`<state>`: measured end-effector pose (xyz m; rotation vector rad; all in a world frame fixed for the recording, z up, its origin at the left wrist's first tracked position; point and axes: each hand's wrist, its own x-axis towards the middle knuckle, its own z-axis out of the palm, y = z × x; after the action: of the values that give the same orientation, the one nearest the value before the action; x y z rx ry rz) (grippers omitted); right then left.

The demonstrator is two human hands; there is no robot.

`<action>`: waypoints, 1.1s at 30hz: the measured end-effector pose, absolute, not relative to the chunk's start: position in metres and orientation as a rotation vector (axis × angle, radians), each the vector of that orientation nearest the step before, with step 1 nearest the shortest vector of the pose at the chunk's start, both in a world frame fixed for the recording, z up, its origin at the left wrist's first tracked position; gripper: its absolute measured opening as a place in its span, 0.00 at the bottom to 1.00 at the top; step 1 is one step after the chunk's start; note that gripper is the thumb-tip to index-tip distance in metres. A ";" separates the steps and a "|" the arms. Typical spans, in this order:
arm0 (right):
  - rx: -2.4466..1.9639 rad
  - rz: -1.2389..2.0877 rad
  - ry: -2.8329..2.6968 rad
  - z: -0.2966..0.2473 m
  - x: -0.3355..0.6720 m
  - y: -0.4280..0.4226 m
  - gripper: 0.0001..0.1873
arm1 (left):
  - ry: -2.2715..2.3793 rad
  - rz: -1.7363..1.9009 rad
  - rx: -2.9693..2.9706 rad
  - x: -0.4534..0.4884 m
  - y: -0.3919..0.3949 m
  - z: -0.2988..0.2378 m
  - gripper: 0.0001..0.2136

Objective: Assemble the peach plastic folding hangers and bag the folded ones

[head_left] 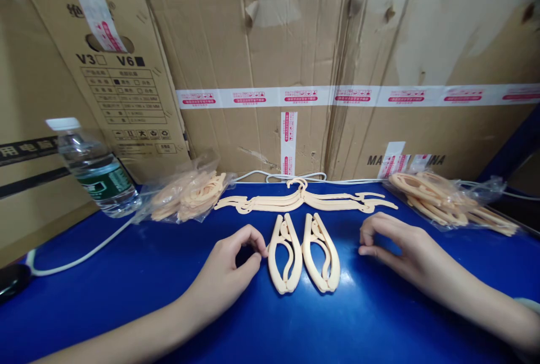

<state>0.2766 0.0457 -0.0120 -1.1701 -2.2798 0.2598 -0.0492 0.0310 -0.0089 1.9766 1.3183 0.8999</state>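
Two cream folding hangers lie folded side by side on the blue tabletop: the left folded hanger [273,263] and the right folded hanger [334,257]. My left hand [232,265] rests beside the left one, fingers curled, thumb apart from them; its fingertips are at that hanger's left edge, and whether they touch it I cannot tell. Off to the right of the other hanger, my right hand [392,240] is loosely curled with a gap between thumb and fingers, holding nothing. Behind the folded pair lie unfolded hangers [274,205], arms spread wide, hook pointing away from me.
Clear plastic bags with more folded hangers lie at the back left [202,195] and back right [430,195]. A water bottle [99,170] stands at left, near a white cable [84,257] and a dark object [12,282]. Cardboard boxes [261,54] wall off the back.
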 end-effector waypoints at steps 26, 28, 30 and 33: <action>-1.438 -0.164 -2.432 -0.029 0.305 0.078 0.34 | 1.356 1.010 1.461 -0.046 0.033 -0.007 0.07; -1.378 -0.208 -2.405 -0.030 0.306 0.080 0.27 | 1.344 1.015 1.441 -0.046 0.033 -0.007 0.07; -1.316 -0.204 -2.393 -0.030 0.307 0.083 0.21 | 1.336 1.021 1.452 -0.046 0.034 -0.007 0.07; -1.252 -0.086 -2.369 -0.028 0.305 0.084 0.15 | 1.325 1.028 1.508 -0.047 0.035 -0.008 0.06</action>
<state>0.3055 0.0842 -0.0283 -1.2523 -2.3687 -0.0864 -0.0468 0.0352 -0.0084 1.5083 1.3249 1.0284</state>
